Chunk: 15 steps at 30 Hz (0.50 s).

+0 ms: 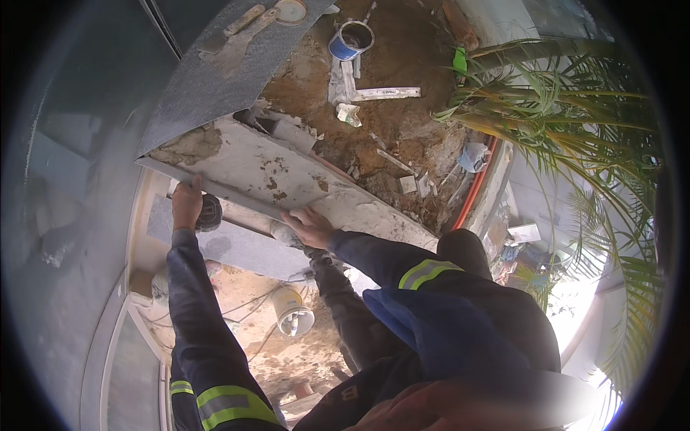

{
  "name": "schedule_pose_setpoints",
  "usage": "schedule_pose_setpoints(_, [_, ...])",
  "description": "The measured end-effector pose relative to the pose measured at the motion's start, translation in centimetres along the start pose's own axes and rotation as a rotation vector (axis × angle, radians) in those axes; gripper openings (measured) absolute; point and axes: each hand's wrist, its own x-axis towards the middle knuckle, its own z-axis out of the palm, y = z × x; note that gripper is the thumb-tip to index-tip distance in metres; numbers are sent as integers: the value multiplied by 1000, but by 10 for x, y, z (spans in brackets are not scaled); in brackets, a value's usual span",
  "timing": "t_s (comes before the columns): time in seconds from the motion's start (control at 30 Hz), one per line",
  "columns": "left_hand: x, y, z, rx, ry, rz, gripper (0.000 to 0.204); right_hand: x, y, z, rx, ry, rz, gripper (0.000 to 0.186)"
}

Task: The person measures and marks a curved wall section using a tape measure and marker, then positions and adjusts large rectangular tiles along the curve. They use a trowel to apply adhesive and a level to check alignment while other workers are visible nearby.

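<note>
My left hand (187,205) grips a long thin grey edge strip (237,195) along a cement-smeared ledge (280,172). My right hand (309,226) lies farther right on the same strip, fingers curled over it. Just right of my left hand, below the strip, is a dark rounded object (210,214) I cannot identify. A speckled grey slab (183,241) lies at a lower level beneath. A dirty light-coloured shape (284,233), possibly a boot, sits under my right hand, partly hidden.
Above are a dark stone slab (180,93) with two scrapers (237,29), and soil (302,72) with a paint can (351,43) and scraps. Palm fronds (546,108) and orange pipe (474,194) are right, glass (65,215) left. A bucket (291,312) and cables lie below.
</note>
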Motion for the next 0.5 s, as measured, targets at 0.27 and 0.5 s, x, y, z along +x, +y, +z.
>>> schedule_pose_setpoints(0.27, [8, -2, -2, 44, -47, 9, 66, 7, -14, -21, -1, -8, 22, 65])
schedule_pose_setpoints(0.5, [14, -11, 12, 201, -11, -5, 68, 79, -1, -216, 129, 354, -23, 59])
